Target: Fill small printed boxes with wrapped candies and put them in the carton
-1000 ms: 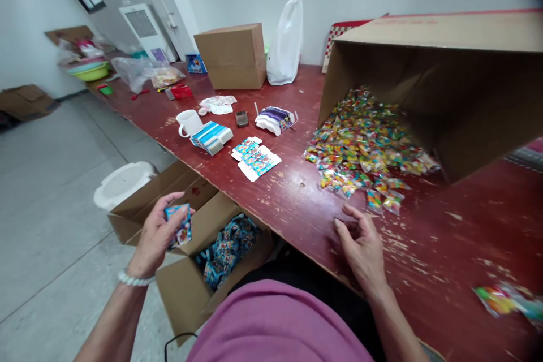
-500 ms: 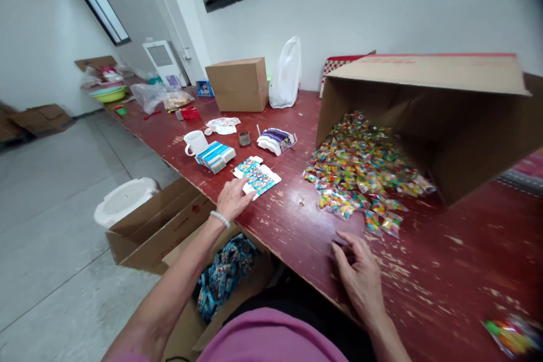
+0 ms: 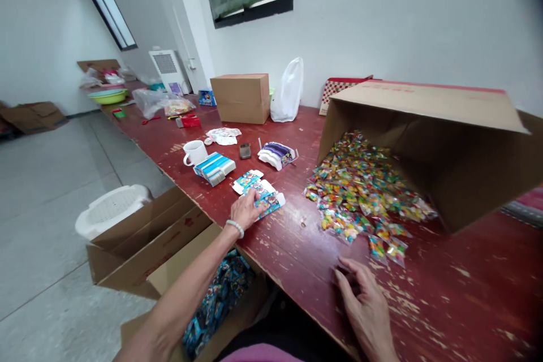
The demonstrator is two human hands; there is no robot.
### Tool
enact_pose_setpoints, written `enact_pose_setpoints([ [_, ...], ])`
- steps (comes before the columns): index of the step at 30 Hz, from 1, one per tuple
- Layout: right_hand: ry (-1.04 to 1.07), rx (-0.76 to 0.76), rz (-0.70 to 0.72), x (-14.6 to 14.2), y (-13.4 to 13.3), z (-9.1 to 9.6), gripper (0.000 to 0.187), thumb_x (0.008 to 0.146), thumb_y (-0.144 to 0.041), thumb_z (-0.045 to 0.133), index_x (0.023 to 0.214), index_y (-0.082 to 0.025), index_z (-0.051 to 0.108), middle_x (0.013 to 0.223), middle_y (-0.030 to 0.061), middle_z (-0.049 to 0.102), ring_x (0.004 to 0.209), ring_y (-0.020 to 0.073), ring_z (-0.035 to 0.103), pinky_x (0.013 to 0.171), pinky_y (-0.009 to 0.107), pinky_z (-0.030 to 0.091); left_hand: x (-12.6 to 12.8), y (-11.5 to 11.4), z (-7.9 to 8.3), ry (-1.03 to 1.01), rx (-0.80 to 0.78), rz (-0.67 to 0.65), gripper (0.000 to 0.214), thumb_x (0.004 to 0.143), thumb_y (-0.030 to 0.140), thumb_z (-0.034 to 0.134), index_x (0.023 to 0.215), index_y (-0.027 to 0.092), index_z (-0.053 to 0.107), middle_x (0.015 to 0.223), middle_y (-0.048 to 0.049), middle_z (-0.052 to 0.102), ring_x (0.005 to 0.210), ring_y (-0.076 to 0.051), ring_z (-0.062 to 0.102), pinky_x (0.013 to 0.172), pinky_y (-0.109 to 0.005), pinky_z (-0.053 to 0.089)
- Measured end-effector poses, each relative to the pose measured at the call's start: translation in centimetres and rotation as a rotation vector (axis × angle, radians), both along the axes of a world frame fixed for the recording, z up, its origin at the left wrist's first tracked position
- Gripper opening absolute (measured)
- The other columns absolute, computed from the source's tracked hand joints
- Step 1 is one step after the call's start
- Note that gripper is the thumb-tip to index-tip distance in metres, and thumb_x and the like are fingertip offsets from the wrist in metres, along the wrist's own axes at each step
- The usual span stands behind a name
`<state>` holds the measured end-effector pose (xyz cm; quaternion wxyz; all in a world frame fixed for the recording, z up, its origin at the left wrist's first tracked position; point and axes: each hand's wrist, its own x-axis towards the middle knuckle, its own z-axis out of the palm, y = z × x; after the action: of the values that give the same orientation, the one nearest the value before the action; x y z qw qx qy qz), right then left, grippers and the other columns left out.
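My left hand (image 3: 246,210), a beaded bracelet at its wrist, is over small flattened blue-and-white printed cartons (image 3: 271,203) on the red table. Its fingers are closed on the near carton, partly covering it. My right hand (image 3: 365,300) rests by the front of the table with fingers loosely bent and thumb apart, holding nothing. Beyond it lie many small clear packets of colourful candy (image 3: 360,192), spilling from a cardboard box (image 3: 424,107) on its side. Several folded blue-striped cartons (image 3: 215,168) lie left of the printed ones.
Near the left hand stand a white mug (image 3: 195,153), a small dark device (image 3: 245,151) and a purple-white carton stack (image 3: 276,155). Behind are a closed cardboard box (image 3: 240,98) and a white plastic bag (image 3: 287,92). Below the table edge, an open box holds blue packs (image 3: 220,300); a white stool (image 3: 114,209) stands left.
My left hand has moved onto the near printed carton, which has shifted slightly right. My right hand keeps about the same pose. The camera view has tilted up a little.
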<state>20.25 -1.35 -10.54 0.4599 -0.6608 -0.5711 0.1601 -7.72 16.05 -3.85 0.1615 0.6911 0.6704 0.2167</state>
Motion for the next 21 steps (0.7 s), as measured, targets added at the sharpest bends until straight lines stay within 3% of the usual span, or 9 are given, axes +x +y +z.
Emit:
enact_pose_setpoints([
  [5, 0.097, -0.060, -0.003, -0.4, 0.2, 0.2, 0.036, 0.087, -0.048, 0.056, 0.107, -0.021, 0.067, 0.108, 0.0099, 0.068, 0.094, 0.0262, 0.065, 0.083, 0.040, 0.052, 0.9, -2.4, -1.3, -0.303, 0.012, 0.000, 0.027, 0.076, 0.045, 0.064, 0.082, 0.020, 0.056, 0.071, 0.0014, 0.061, 0.067, -0.016, 0.058, 0.060, -0.025, 0.041],
  [9, 0.256, -0.119, 0.035, -1.8, 0.4, 0.8, 0.037, 0.085, -0.048, 0.058, 0.108, -0.020, 0.067, 0.110, 0.0101, 0.069, 0.101, 0.0279, 0.064, 0.091, 0.043, 0.050, 1.3, -4.0, -1.5, -0.458, -0.010, -0.019, 0.031, 0.079, 0.049, 0.060, 0.082, 0.018, 0.058, 0.065, 0.0014, 0.060, 0.059, -0.015, 0.055, 0.053, -0.025, 0.039],
  [16, 0.448, -0.116, 0.124, -4.2, 0.2, 1.7, 0.037, 0.078, -0.045, 0.067, 0.105, -0.019, 0.071, 0.091, 0.0074, 0.072, 0.082, 0.0244, 0.068, 0.068, 0.034, 0.057, 0.8, -4.8, 0.8, -0.495, 0.014, -0.044, 0.028, 0.080, 0.047, 0.059, 0.080, 0.020, 0.066, 0.073, 0.0000, 0.061, 0.069, -0.017, 0.052, 0.062, -0.026, 0.037],
  [21, 0.724, -0.174, 0.066, -4.9, 0.2, 3.9, 0.051, 0.073, -0.047, 0.073, 0.116, -0.020, 0.065, 0.105, 0.0094, 0.071, 0.077, 0.0204, 0.067, 0.064, 0.030, 0.055, 1.9, -7.2, 2.9, -0.556, -0.036, -0.135, 0.029, 0.082, 0.045, 0.059, 0.086, 0.018, 0.067, 0.082, -0.0018, 0.064, 0.075, -0.017, 0.055, 0.066, -0.025, 0.040],
])
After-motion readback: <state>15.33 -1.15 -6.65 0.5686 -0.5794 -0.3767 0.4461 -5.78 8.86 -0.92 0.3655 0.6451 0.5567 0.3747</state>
